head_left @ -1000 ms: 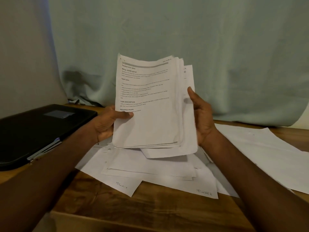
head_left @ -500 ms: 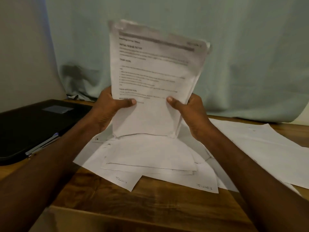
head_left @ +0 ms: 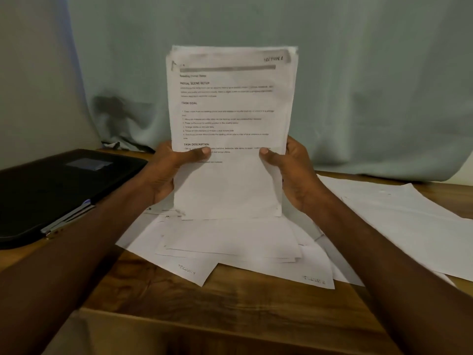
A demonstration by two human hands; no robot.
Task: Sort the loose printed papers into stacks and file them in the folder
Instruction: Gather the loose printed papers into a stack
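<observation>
Wooden table (head_left: 230,316), pale curtain (head_left: 358,73) behind. Paper stack (head_left: 230,119) upright between hands, bottom edge on loose sheets (head_left: 230,242). Left hand (head_left: 169,170) grips 9 o'clock edge, right hand (head_left: 294,170) 3 o'clock edge, thumbs in front. Black folder (head_left: 58,185) at 9 o'clock, apart.

Held top sheet (head_left: 230,124): "INITIAL SCENE SETUP", "TASK GOAL", "TASK DESCRIPTION".

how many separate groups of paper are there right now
3. One stack is held upright in the left hand and right hand. A spread pile lies on the table below it. More sheets lie to the right. Sheets underneath may be hidden.
</observation>
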